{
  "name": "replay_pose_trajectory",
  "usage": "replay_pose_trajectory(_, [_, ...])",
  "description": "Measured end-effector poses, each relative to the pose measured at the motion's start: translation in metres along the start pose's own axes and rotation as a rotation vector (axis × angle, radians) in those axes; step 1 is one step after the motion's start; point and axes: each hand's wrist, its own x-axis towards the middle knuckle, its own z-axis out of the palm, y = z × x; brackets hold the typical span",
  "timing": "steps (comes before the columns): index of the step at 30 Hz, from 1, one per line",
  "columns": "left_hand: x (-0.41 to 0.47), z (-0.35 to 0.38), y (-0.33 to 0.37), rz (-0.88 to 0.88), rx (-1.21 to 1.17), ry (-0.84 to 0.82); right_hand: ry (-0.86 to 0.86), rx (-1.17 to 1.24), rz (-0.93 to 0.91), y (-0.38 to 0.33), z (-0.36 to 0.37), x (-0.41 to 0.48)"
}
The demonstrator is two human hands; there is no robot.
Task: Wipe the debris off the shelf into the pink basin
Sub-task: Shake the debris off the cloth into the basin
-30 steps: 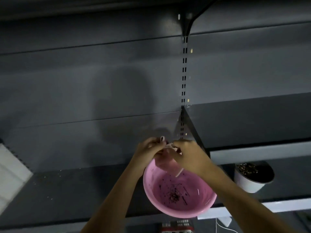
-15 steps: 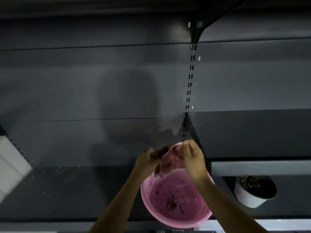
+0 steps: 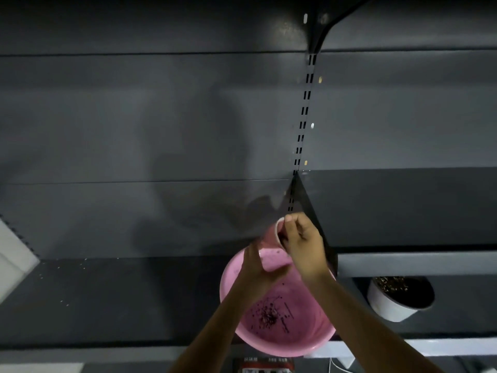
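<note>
Over the pink basin [image 3: 279,337] on the shelf [image 3: 107,297], both hands, left [image 3: 255,267] and right [image 3: 304,244], pinch a pink cloth [image 3: 270,243] with closed fingers.

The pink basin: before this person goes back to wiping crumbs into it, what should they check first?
1. Pink basin sits on the shelf: ok, though its near rim overhangs the front edge.
2. Earlier debris is in the basin: ok, dark specks lie on its bottom.
3. Pink cloth is in hand: ok, left hand and right hand both grip it above the basin.
4. Cloth shaken clean: cannot tell.
5. Shelf is free of crumbs: not ok, pale bits remain at the far left.
6. White bowl on the neighbouring shelf is out of the way: ok.
</note>
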Motion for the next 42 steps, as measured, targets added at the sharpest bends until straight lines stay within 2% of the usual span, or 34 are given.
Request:
replay_pose_trajectory(4, [0.013, -0.006, 0.015, 0.048, 0.084, 0.105, -0.094, 0.183, 0.045, -0.01, 0.008, -0.008])
replay_pose_trajectory(8, [0.01, -0.039, 0.016, 0.071, 0.303, 0.139, -0.076, 0.015, -0.046, -0.023, -0.002, -0.001])
replay_pose_trajectory(10, [0.006, -0.061, 0.017, 0.107, 0.392, 0.165, -0.05, 0.006, -0.088, -0.023, -0.007, 0.002])
replay_pose_trajectory(13, [0.001, -0.09, 0.012, 0.286, 0.507, 0.398, -0.02, -0.052, -0.229, -0.01, -0.007, -0.008])
replay_pose_trajectory(14, [-0.002, -0.096, 0.008, 0.335, 0.603, 0.391, -0.067, -0.184, -0.29, 0.003, -0.009, -0.013])
replay_pose_trajectory(15, [-0.006, -0.098, 0.002, 0.34, 0.746, 0.297, -0.175, -0.405, -0.311, 0.019, -0.012, -0.019])
replay_pose_trajectory(17, [-0.019, -0.095, -0.015, 0.34, 1.049, 0.031, -0.464, -0.829, -0.167, 0.059, -0.021, -0.037])
replay_pose_trajectory(18, [-0.026, -0.09, -0.023, 0.371, 1.124, -0.052, -0.513, -0.9, -0.078, 0.075, -0.027, -0.044])
replay_pose_trajectory(19, [-0.032, -0.087, -0.029, 0.4, 1.182, -0.075, -0.459, -0.879, -0.038, 0.087, -0.03, -0.046])
replay_pose_trajectory(20, [-0.032, -0.085, -0.034, 0.426, 1.157, -0.039, -0.386, -0.83, -0.03, 0.091, -0.031, -0.044])
replay_pose_trajectory(22, [-0.029, -0.082, -0.036, 0.368, 0.937, 0.043, -0.259, -0.728, -0.043, 0.086, -0.03, -0.041])
replay_pose_trajectory(25, [-0.023, -0.088, -0.028, 0.137, 0.62, 0.145, -0.176, -0.538, 0.002, 0.069, -0.025, -0.032])
replay_pose_trajectory(27, [-0.02, -0.092, -0.019, 0.032, 0.45, 0.135, -0.158, -0.412, 0.052, 0.059, -0.022, -0.034])
replay_pose_trajectory(29, [-0.02, -0.095, -0.011, -0.011, 0.336, 0.101, -0.112, -0.361, 0.022, 0.053, -0.016, -0.04])
replay_pose_trajectory(32, [-0.022, -0.086, 0.008, -0.016, 0.191, 0.063, -0.075, -0.294, -0.055, 0.036, -0.002, -0.046])
replay_pose_trajectory(36, [-0.031, -0.069, 0.034, 0.017, 0.001, 0.056, -0.076, -0.052, -0.081, 0.012, 0.014, -0.053])
replay_pose_trajectory(39, [-0.038, -0.062, 0.049, 0.025, -0.143, 0.08, -0.148, -0.127, -0.261, 0.001, 0.015, -0.059])
replay_pose_trajectory(42, [-0.043, -0.062, 0.057, 0.039, -0.164, 0.118, -0.113, -0.176, -0.402, -0.004, 0.013, -0.062])
